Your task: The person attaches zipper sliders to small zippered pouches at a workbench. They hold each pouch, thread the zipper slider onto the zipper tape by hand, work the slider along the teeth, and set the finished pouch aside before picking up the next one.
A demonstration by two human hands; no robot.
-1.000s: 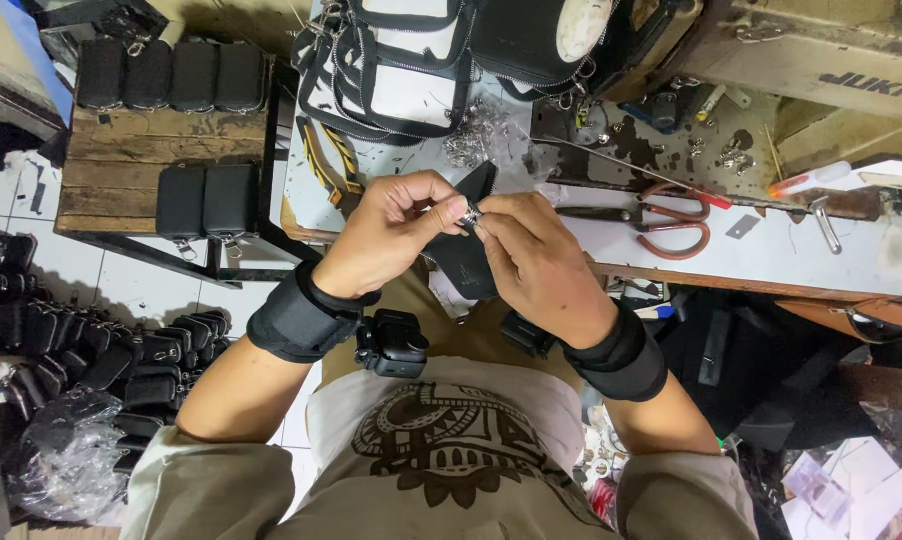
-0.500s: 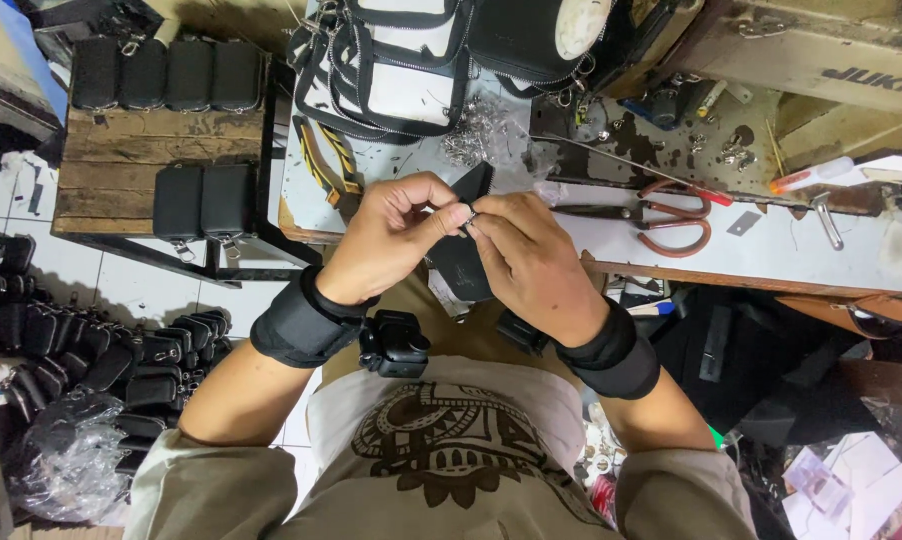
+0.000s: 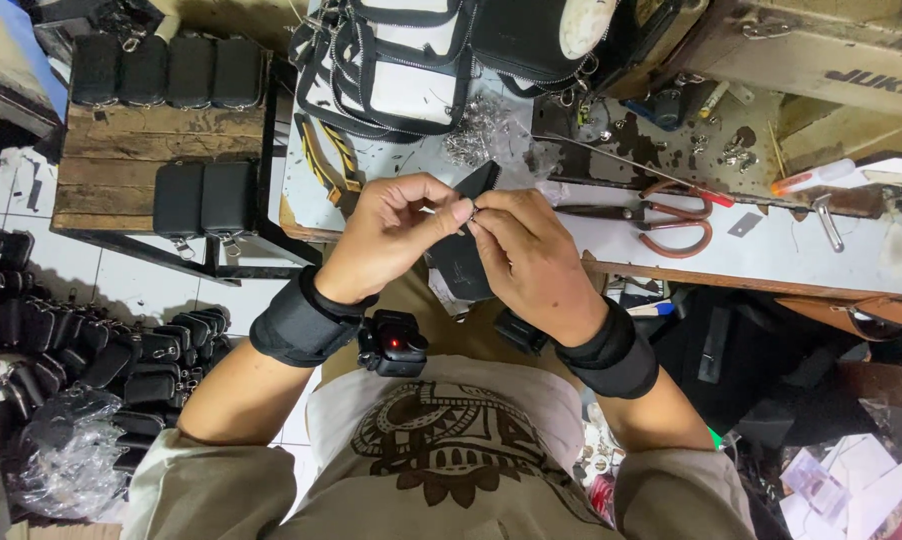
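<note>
Both hands pinch one small black pouch (image 3: 461,255) over the table (image 3: 851,250) edge; left hand (image 3: 391,235) and right hand (image 3: 531,260) meet fingertips on a tiny metal piece at its top; scissors (image 3: 661,215) lie just right of the pouch; black-and-white bags (image 3: 401,60) sit beyond it; finished pouches (image 3: 201,198) rest on a wooden bench (image 3: 121,160) left of it.

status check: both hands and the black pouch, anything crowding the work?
Left hand and right hand both pinch the black pouch at a small metal fitting, above the lap. Scissors on the bench, apart. Nothing between the hands.
</note>
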